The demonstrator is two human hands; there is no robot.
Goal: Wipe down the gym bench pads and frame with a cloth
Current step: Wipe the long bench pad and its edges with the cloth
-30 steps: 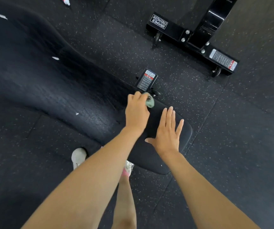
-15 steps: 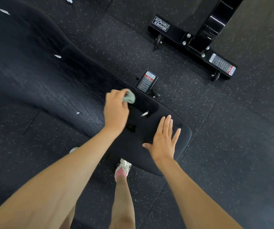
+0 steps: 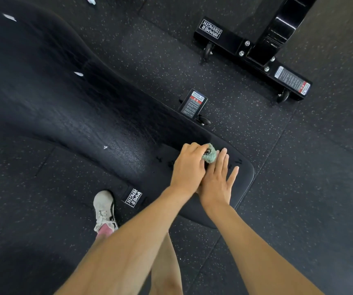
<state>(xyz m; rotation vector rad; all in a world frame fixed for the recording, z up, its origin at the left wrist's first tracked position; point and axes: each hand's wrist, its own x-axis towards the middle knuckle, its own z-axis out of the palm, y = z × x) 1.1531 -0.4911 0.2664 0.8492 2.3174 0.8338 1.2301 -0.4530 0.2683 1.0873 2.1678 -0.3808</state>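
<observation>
Step in hand: wiping the seat pad (image 3: 243,175) of the gym bench. Left hand (image 3: 189,167) grips a balled green cloth (image 3: 209,155), fingers (image 3: 194,147) clenched round it, and presses it on the far half of the seat pad. Right hand (image 3: 216,182) lies flat on the seat pad just beside the cloth, fingers (image 3: 222,160) straight and spread, grasping nothing, apparently bracing. The two hands touch.

Dark smudges show on the seat pad near the cloth, so this pad looks part done. The long back pad (image 3: 65,103), running left from the seat pad, carries a few pale flecks. Next move, as I judge it: sweep the cloth across the rest of the seat pad, then go on to the back pad and the frame foot (image 3: 133,198) below the seat pad's near-left side.

Speckled black rubber floor (image 3: 299,188) lies all round. A white shoe (image 3: 104,209) stands left of the seat pad. A label plate (image 3: 193,104) sits just beyond the seat pad, and a second machine's black base (image 3: 252,58) well beyond it.
</observation>
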